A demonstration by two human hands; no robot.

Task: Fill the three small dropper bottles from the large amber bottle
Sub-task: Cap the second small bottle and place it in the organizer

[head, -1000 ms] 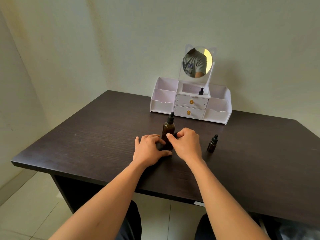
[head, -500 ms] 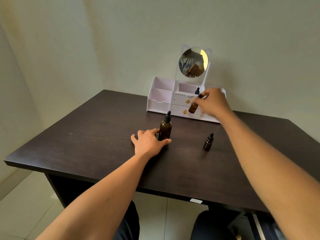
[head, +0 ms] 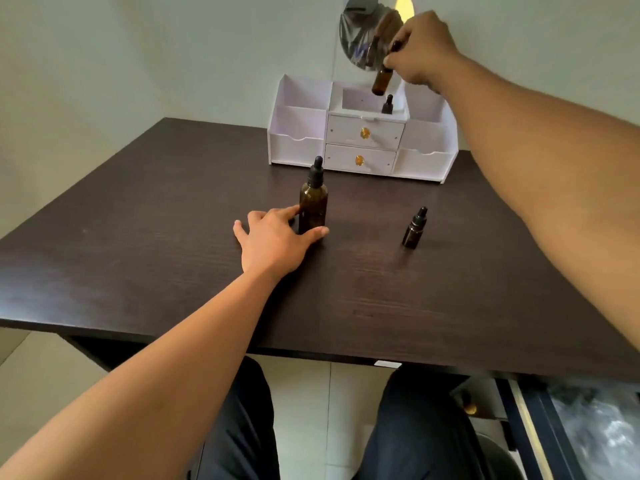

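Note:
The large amber bottle (head: pixel 313 206) with a black dropper cap stands upright on the dark table (head: pixel 346 289). My left hand (head: pixel 277 239) rests flat on the table, thumb and forefinger around the bottle's base. My right hand (head: pixel 420 50) is raised in front of the mirror, gripping a small amber dropper bottle (head: pixel 381 79) by its cap so it hangs tilted above the organiser. A second small dropper bottle (head: pixel 414 228) stands on the table to the right. A third (head: pixel 388 105) stands in the organiser's top middle compartment.
A white desktop organiser (head: pixel 298 143) with two gold-knobbed drawers and side compartments stands at the table's far edge, against the wall. A round mirror (head: pixel 356 36) rises above it. My knees show below the table's front edge.
My right hand lifted the small bottle away from the large bottle and carried it up and back, over the organiser. My left hand stays at the large bottle's base.

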